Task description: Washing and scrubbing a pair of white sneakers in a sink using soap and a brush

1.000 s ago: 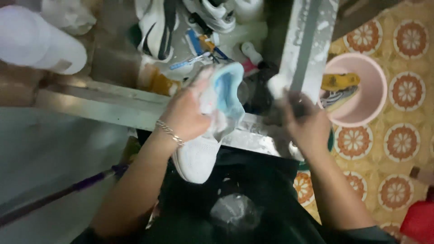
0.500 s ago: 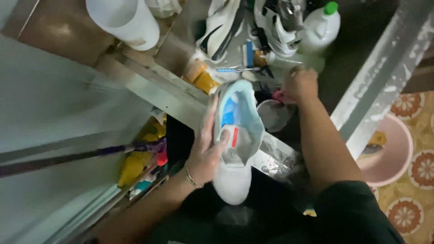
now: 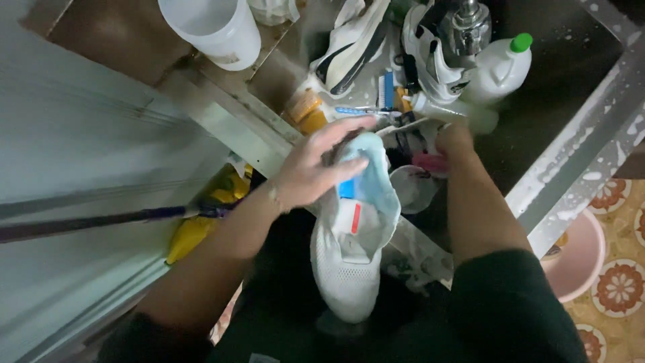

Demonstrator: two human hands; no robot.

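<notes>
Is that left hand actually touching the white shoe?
Touching. The head view shows the left hand gripping the heel end of the white shoe, fingers laid over its light blue lining, with no gap visible.

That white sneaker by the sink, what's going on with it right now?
A person is holding the white mesh sneaker over the edge of a metal sink, toe pointing toward them. The left hand grips it around the light blue heel collar. The right hand reaches into the sink clutter near a small pink object; whether it holds anything is unclear. Other sneakers, a white bottle with a green cap and a white plastic cup sit around the basin.
</notes>
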